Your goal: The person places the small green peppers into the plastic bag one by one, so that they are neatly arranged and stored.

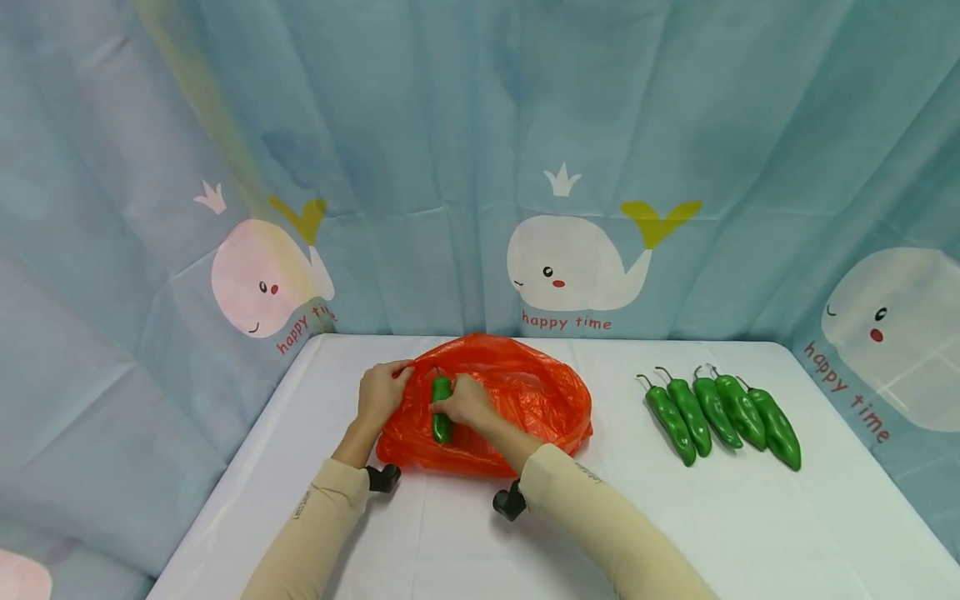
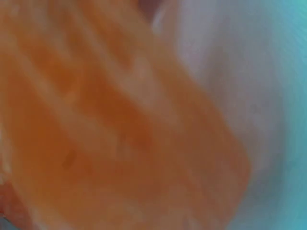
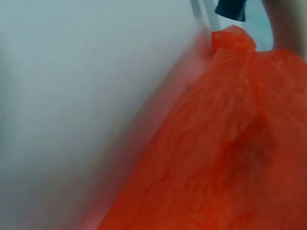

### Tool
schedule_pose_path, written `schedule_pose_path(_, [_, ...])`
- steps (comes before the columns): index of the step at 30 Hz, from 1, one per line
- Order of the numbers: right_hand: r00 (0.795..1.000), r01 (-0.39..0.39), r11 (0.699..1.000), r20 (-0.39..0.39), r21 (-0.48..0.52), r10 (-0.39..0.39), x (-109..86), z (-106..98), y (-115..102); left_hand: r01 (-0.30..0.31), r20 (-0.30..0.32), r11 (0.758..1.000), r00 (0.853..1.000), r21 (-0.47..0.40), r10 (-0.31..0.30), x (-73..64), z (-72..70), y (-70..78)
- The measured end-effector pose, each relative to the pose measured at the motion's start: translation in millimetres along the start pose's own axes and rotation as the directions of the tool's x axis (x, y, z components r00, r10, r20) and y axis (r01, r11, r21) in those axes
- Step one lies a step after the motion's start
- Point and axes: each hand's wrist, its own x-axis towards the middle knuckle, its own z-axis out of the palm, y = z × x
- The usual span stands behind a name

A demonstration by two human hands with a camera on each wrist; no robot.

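A red plastic bag (image 1: pixel 536 408) lies spread with its mouth open on the white table, near the far edge. My left hand (image 1: pixel 382 392) pinches the bag's left rim. Over the left part of the opening, my right hand (image 1: pixel 467 402) grips a green chili pepper (image 1: pixel 441 427), its stem pointing away from me. In the left wrist view, the blurred orange-red plastic (image 2: pixel 110 139) fills most of the picture. Crumpled bag plastic (image 3: pixel 206 158) covers the lower right of the right wrist view, hiding the right hand's fingers there.
Several more green chili peppers (image 1: pixel 720 412) lie side by side at the right of the white table (image 1: pixel 465 533), stems toward the back. A blue curtain (image 1: pixel 420 167) with whale prints hangs behind and beside the table.
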Motion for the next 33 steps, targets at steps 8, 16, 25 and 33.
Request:
schedule_pose_path(8, [0.998,0.039,0.994,0.055,-0.102,-0.034,-1.1,4.8,0.1,0.007,0.011,1.0,1.0,-0.006,-0.007,1.3,0.0,0.8])
schedule_pose_path(16, [0.981,0.142,0.978,0.15,-0.15,-0.12,-9.5,-18.9,1.7,0.023,0.035,1.0,0.999,-0.013,-0.023,2.1,-1.2,3.2])
schedule_pose_path(25, [0.98,0.187,0.951,0.112,-0.247,-0.164,-18.0,-63.8,14.8,0.021,0.05,1.0,0.999,-0.018,-0.021,0.8,-1.3,1.5])
schedule_pose_path(33, [0.979,0.202,0.956,0.039,-0.211,-0.198,-24.1,-97.9,20.1,0.02,0.052,1.0,0.998,-0.003,-0.02,-0.6,-3.6,-2.3])
